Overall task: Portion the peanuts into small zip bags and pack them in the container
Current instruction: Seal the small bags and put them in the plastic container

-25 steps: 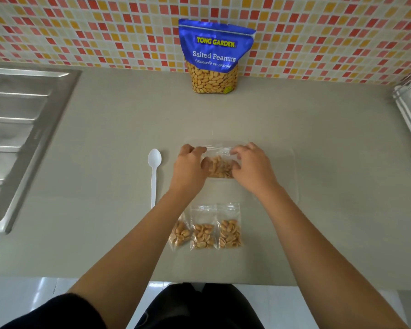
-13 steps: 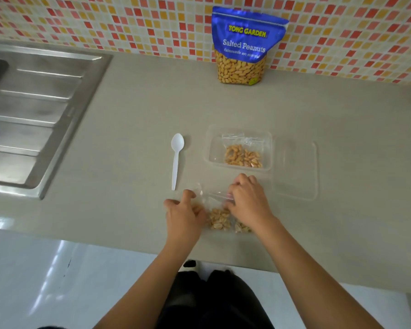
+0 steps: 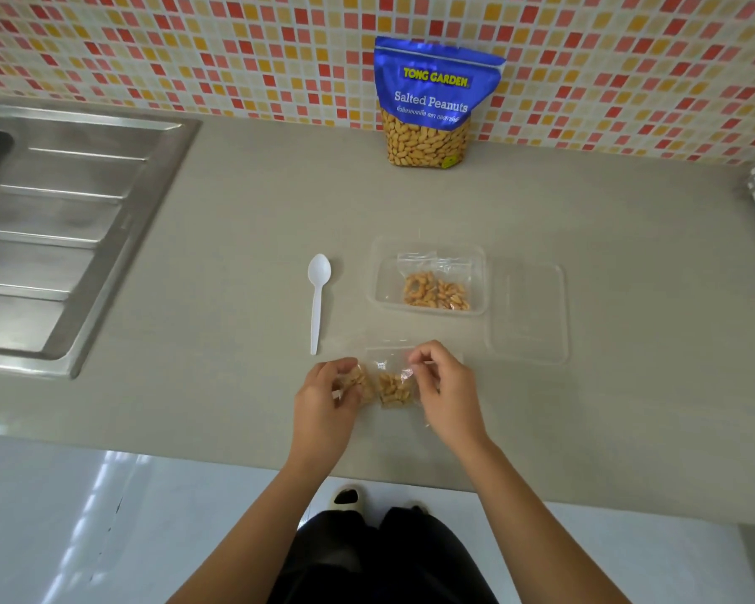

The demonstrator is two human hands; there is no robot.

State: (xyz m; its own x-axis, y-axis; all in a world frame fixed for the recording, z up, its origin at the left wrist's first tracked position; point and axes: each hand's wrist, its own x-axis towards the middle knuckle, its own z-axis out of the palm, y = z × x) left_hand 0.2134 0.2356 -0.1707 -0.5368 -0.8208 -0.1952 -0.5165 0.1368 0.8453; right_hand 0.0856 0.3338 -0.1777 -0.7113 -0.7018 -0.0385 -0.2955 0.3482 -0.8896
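Left grip [image 3: 328,392], flatter a moment ago, now curls round one zip bag [image 3: 361,382]; right grip [image 3: 445,388] pinches the second zip bag [image 3: 392,388], by the tabletop's [image 3: 219,411] front edge; sink [image 3: 62,237] far left, tiled wall [image 3: 192,50] behind.

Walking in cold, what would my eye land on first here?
Probably the blue peanut bag standing against the bright tiled wall at the back. Next, the left hand and right hand near the counter's front edge, both holding small bags of peanuts. Behind them a clear container holds more filled bags, a white spoon lying to its left.
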